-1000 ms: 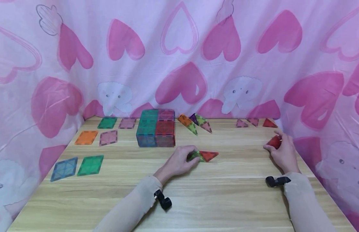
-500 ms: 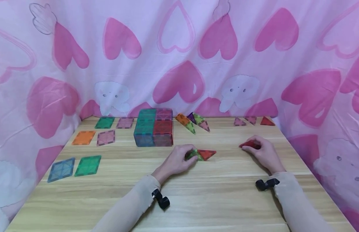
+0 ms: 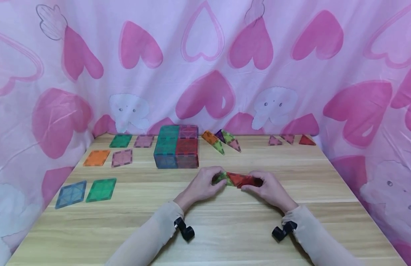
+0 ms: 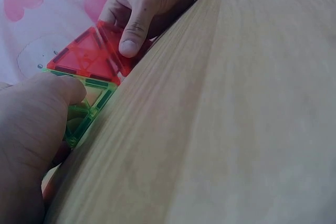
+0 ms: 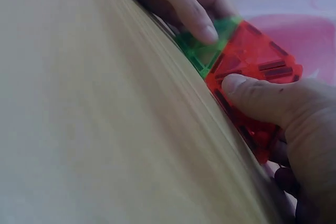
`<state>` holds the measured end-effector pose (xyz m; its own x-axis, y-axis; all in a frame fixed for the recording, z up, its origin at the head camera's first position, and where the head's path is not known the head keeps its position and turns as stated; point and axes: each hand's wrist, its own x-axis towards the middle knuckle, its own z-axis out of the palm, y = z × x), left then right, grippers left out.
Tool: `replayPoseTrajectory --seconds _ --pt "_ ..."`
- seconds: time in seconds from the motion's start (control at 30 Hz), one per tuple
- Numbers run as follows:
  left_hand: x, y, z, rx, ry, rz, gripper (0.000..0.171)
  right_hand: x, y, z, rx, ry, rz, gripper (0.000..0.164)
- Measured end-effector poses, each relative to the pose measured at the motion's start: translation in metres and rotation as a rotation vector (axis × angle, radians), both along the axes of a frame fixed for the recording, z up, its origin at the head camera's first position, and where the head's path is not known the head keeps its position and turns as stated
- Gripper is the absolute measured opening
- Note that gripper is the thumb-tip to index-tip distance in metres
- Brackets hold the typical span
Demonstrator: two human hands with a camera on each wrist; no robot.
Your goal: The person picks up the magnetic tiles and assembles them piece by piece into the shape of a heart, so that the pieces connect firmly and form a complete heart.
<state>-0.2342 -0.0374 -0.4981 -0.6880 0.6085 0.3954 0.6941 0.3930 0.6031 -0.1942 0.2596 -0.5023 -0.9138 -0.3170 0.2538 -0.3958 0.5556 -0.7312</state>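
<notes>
Near the middle of the table, my left hand (image 3: 205, 183) holds a translucent green triangular magnetic tile (image 4: 106, 94), thumb on the near face. A red triangular magnetic tile (image 4: 84, 60) adjoins its right edge. My right hand (image 3: 271, 188) pinches another red triangular magnetic tile (image 5: 255, 130), its thumb pressed on the face. In the right wrist view this tile meets or slightly overlaps the middle red one; I cannot tell whether their edges are joined. Fingers cover parts of the green tile and the right-hand red tile.
A block of stacked green and red square tiles (image 3: 176, 147) stands behind the left hand. Joined triangles (image 3: 212, 139) lie right of it. Loose triangles (image 3: 306, 140) are at the back right. Several flat tiles (image 3: 100, 190) lie left. A pink curtain (image 3: 205, 92) surrounds the table (image 3: 225, 232).
My right hand has carried its red triangular tile left from the table's right side to the middle red tile. The left hand has stayed on the green tile.
</notes>
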Motion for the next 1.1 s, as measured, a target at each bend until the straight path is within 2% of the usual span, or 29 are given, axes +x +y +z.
replayPoseTrajectory --seconds 0.2,0.37,0.5,0.63,0.8,0.87,1.1 --pt "0.000 0.000 0.000 0.001 0.009 -0.009 0.005 0.002 -0.003 0.001 -0.037 -0.033 -0.009 0.018" --pt "0.001 0.001 -0.001 0.015 0.020 -0.014 0.008 -0.002 0.009 -0.001 -0.116 -0.061 -0.004 0.016" --pt "0.002 0.003 -0.002 0.034 -0.005 -0.031 0.012 -0.005 0.027 -0.002 -0.090 -0.058 -0.042 0.018" --pt "0.002 0.004 -0.002 0.062 -0.030 -0.052 0.009 -0.012 0.058 -0.002 -0.021 0.014 -0.141 0.020" --pt "0.002 0.004 -0.003 0.067 -0.027 -0.053 0.005 -0.017 0.090 -0.003 0.042 0.110 -0.374 0.025" --pt "0.001 0.003 -0.003 0.064 -0.024 -0.049 0.005 -0.018 0.094 -0.002 0.044 0.128 -0.440 0.028" --pt "0.000 0.000 -0.001 0.047 -0.032 -0.042 0.004 -0.022 0.084 -0.001 0.043 0.178 -0.524 0.031"
